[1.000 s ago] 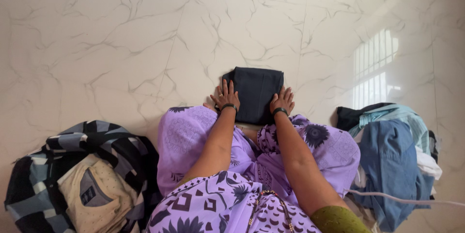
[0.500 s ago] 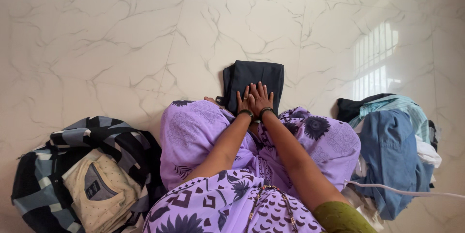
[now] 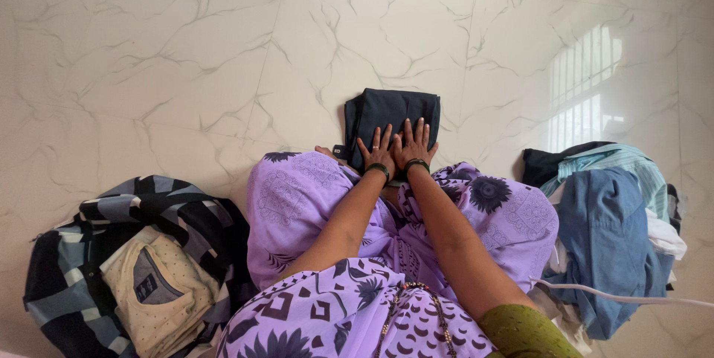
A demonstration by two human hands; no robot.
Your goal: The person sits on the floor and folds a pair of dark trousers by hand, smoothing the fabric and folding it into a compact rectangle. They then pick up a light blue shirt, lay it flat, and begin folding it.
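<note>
Folded dark garment [image 3: 390, 114] under flat fingers [image 3: 407, 135]

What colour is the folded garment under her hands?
Dark navy, almost black: the folded garment shows best in the head view.

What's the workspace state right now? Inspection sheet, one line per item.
Surface: white marbled tile floor, glossy, window glare at the right.
Job's things: folded dark garment flat on the floor ahead of the knees.
Clutter: checked cloth bundle with a beige shirt on the left; pile of blue and striped clothes on the right.
Grippers: left hand and right hand side by side, palms flat on the garment.
Cables: white cord crossing the right pile.
Surroundings: nothing seen.
</note>
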